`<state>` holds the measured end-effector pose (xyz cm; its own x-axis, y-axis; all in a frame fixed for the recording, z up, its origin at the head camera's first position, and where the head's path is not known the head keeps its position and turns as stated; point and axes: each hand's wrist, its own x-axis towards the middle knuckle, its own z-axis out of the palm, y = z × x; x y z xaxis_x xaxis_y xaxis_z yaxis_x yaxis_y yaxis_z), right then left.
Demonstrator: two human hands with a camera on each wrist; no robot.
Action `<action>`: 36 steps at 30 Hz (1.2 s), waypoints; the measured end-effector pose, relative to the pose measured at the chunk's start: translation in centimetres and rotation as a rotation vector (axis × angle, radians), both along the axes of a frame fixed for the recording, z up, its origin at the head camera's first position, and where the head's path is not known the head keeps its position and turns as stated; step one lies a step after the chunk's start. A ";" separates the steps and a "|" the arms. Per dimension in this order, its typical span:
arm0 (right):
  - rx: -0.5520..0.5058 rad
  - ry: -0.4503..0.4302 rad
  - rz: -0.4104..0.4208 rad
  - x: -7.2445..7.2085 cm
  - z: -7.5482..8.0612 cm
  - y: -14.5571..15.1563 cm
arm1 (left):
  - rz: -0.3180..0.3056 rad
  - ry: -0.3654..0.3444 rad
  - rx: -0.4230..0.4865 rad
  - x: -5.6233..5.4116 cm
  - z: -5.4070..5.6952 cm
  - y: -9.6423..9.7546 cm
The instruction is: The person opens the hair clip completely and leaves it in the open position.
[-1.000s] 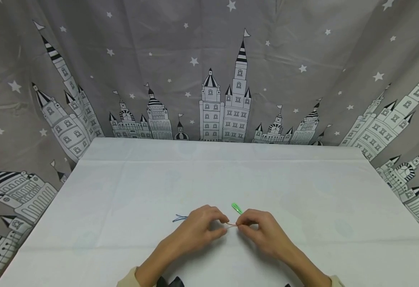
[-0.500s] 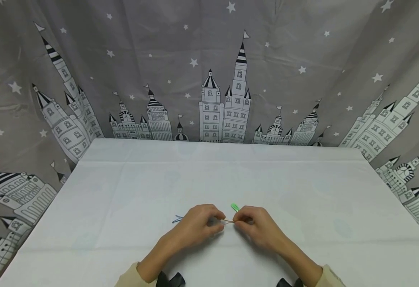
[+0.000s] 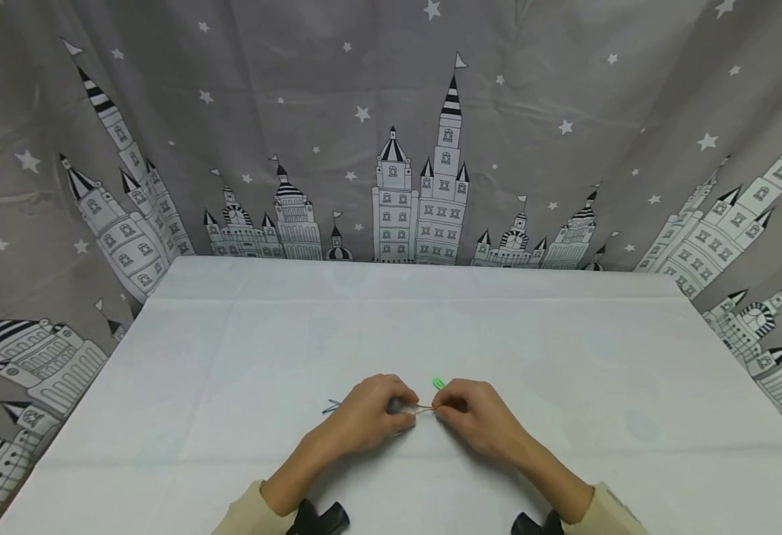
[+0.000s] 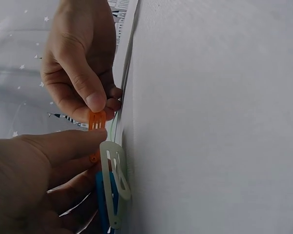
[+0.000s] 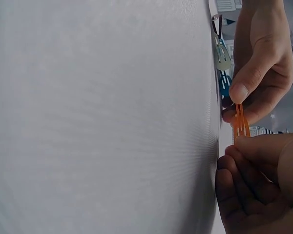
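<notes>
An orange snap hair clip [image 3: 424, 407] spans the small gap between both hands, held just above the white table. My left hand [image 3: 372, 410] pinches one end, and its thumb [image 5: 239, 92] shows on the clip in the right wrist view. The other end is pinched by the thumb and fingers of my right hand [image 3: 479, 416]. Seen from the head, the clip's two thin layers stand slightly apart toward the left hand. Past the right fingers lies a green hair clip [image 3: 438, 383], partly covered. A pale hair clip [image 4: 115, 183] and a blue one [image 4: 102, 202] lie near the left hand.
Blue clip ends [image 3: 331, 406] show left of the left hand. A dark clip [image 5: 217, 23] lies beyond the pale one in the right wrist view. The white-covered table [image 3: 531, 334] meets a grey curtain [image 3: 531, 111] printed with castles and stars.
Both hands have shifted slightly away from the body and a little left, with the orange hair clip between them. The green clip is more covered by the right hand.
</notes>
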<state>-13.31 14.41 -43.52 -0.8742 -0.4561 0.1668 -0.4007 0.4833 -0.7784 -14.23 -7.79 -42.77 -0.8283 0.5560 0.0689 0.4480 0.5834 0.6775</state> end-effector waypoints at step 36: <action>-0.018 -0.036 -0.045 -0.1 -0.7 -0.3 | 0.007 0.068 -0.075 0.1 -0.3 0.3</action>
